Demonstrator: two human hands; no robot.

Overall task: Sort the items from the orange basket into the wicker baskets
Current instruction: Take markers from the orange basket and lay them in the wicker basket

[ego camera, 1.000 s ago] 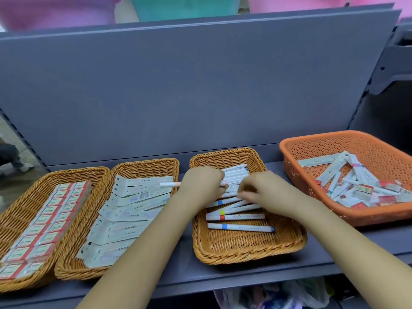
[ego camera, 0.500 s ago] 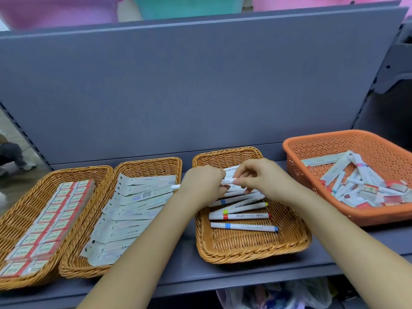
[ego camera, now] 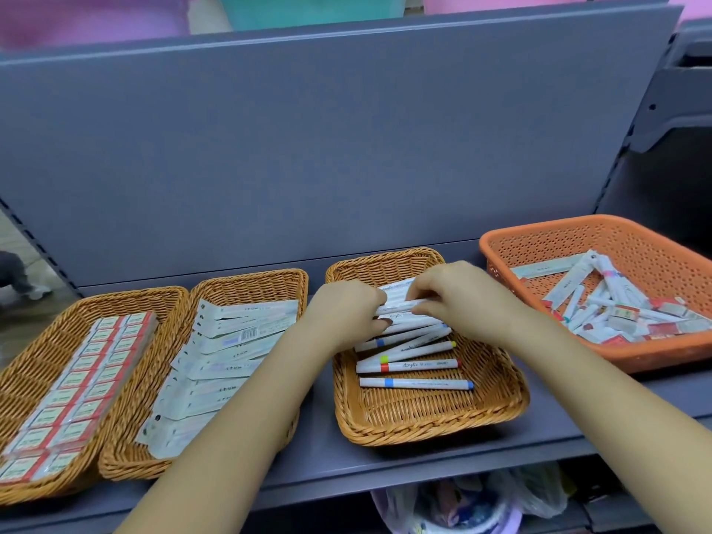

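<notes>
Three wicker baskets stand in a row on the grey shelf. The right one (ego camera: 497, 398) holds several white markers (ego camera: 408, 366) with coloured bands. Both hands are over its far end. My left hand (ego camera: 346, 316) and my right hand (ego camera: 462, 298) together hold a white marker (ego camera: 402, 304) lying crosswise on the marker pile, one hand at each end. The orange basket (ego camera: 539, 240) at the right holds a loose heap of white markers, flat packets and small red-and-white boxes (ego camera: 624, 310).
The middle wicker basket (ego camera: 250, 283) is filled with white flat packets (ego camera: 231, 341); the left one (ego camera: 34, 356) holds rows of red-and-white boxes (ego camera: 77, 391). A grey back panel (ego camera: 308, 148) rises behind. Plastic bags (ego camera: 462, 502) sit below the shelf edge.
The marker that stuck out left of my left hand has been drawn into the right wicker basket. My right hand rose from the pile's middle to its far end.
</notes>
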